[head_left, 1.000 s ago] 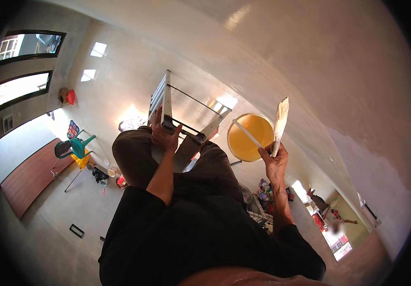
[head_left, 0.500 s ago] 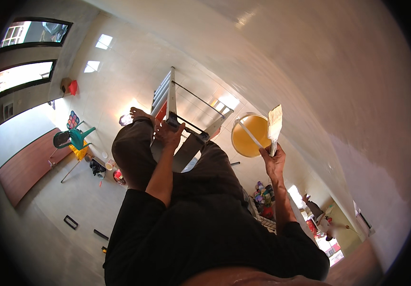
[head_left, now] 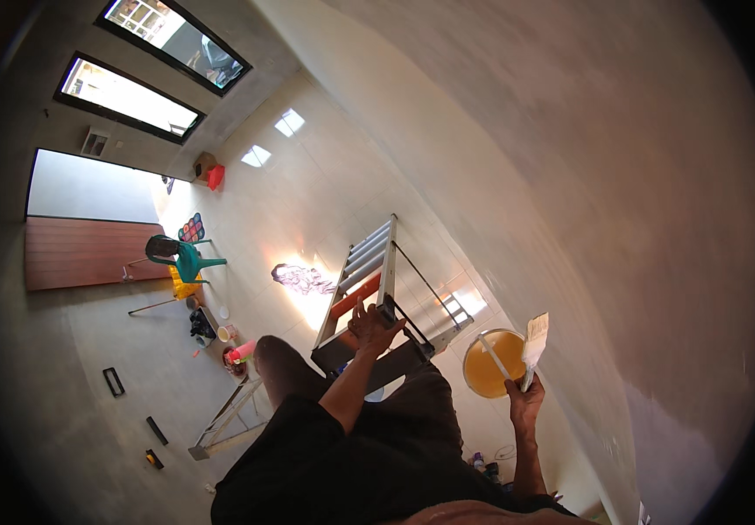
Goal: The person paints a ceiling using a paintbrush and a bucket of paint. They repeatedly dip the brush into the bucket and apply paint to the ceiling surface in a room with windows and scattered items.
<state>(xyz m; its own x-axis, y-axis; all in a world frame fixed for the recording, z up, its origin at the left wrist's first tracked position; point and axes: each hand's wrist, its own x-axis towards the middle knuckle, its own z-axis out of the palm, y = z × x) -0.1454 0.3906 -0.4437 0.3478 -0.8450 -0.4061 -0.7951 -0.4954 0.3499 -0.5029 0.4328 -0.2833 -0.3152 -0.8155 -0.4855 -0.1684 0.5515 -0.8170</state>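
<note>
My left hand (head_left: 374,329) rests on the top of an aluminium stepladder (head_left: 368,252), its fingers curled over the edge between my knees. In my right hand (head_left: 526,402) a broad flat paintbrush (head_left: 535,343) stands upright, its pale bristles pointing up. Just left of the brush is a round yellow bucket (head_left: 488,374), seen from above. A pale strip, which looks like its handle, crosses the bucket and reaches my right fingers. Whether those fingers also carry it is hard to make out.
A bare plastered wall (head_left: 570,175) rises along the right. Further off on the floor lie a crumpled cloth (head_left: 303,279), a green plastic chair (head_left: 186,261) and a red item (head_left: 215,178). A brown-red door panel (head_left: 88,254) and narrow windows (head_left: 129,98) are at the left.
The view has turned and shifted, so the ladder, bucket and both hands appear lower and further right. Both hands keep their hold; the brush stays beside the bucket.
</note>
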